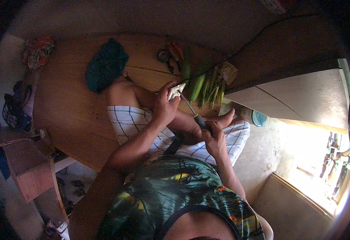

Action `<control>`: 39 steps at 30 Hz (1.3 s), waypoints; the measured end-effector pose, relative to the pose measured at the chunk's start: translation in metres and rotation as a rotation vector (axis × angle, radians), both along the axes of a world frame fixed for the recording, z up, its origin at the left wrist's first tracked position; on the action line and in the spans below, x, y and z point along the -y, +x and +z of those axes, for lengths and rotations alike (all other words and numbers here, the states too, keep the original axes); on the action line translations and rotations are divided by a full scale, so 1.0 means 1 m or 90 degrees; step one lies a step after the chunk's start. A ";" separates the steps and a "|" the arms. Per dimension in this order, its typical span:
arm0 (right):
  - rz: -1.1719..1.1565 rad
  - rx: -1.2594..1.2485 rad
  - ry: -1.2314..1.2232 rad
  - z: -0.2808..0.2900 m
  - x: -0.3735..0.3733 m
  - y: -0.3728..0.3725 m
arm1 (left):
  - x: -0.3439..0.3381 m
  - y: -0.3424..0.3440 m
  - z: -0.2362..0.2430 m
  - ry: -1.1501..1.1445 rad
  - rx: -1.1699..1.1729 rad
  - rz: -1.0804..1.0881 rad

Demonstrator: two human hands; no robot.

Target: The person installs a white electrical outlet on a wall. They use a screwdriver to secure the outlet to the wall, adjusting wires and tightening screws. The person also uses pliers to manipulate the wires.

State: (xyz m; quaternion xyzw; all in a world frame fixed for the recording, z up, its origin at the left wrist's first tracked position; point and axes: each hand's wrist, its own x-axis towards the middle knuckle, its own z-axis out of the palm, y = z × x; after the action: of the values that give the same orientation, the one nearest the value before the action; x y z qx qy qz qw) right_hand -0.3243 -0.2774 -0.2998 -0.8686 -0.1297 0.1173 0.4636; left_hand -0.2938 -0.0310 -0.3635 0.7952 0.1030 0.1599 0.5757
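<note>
My left hand (163,105) grips a small white, flat rectangular part (176,91), held up above my knee. My right hand (213,136) is closed around the dark handle of a screwdriver (191,109). Its metal shaft runs up and left, and the tip meets the white part. I sit on a wooden platform (71,108) with my legs folded, in checked white shorts and a leaf-print shirt.
A dark green cloth (105,68) lies on the wood behind my knee. Green pods or stalks (205,88) and small tools (169,54) lie near the platform's far edge. A round teal lid (259,118) sits on the floor. A low wooden bench (27,164) stands at left.
</note>
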 end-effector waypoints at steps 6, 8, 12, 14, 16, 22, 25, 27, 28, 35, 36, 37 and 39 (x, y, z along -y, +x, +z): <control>-0.029 -0.039 -0.018 0.012 -0.007 -0.005 | 0.004 0.003 0.008 0.130 0.075 0.029; -0.041 -0.008 -0.026 0.009 -0.008 -0.006 | 0.004 0.003 0.007 0.135 0.069 0.032; 0.046 0.143 -0.057 0.000 0.001 -0.001 | 0.004 0.003 0.011 0.153 0.078 0.023; 0.055 0.159 -0.064 -0.008 0.004 0.000 | 0.004 0.001 0.016 0.159 0.071 0.004; 0.043 0.040 -0.040 0.000 0.003 -0.001 | 0.003 0.001 0.015 0.160 0.066 -0.004; -0.010 -0.051 0.065 0.013 -0.006 -0.007 | 0.001 0.003 0.006 0.164 0.083 -0.002; 0.039 0.044 0.036 -0.003 -0.001 -0.009 | 0.001 0.004 0.000 0.148 0.065 0.001; 0.060 -0.023 0.021 -0.007 0.006 -0.010 | 0.002 0.004 -0.001 0.157 0.048 0.000; 0.053 -0.134 0.041 -0.003 0.008 -0.011 | 0.003 0.004 0.001 0.167 0.049 -0.009; -0.017 -0.079 0.105 0.007 0.000 -0.020 | 0.002 0.004 -0.003 0.186 0.070 -0.034; -0.043 -0.125 0.119 0.003 0.003 -0.020 | 0.002 0.004 -0.003 0.193 0.078 -0.034; -0.069 -0.171 0.131 0.002 0.005 -0.018 | 0.001 0.004 -0.002 0.188 0.082 -0.034; -0.070 -0.226 0.133 -0.007 0.012 -0.016 | 0.001 0.005 0.000 0.178 0.091 -0.034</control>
State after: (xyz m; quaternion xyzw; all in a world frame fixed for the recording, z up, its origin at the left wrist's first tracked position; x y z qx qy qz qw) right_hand -0.3405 -0.2892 -0.3066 -0.7874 -0.0097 0.2290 0.5722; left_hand -0.2892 -0.0318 -0.3635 0.8569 0.0173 0.2132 0.4690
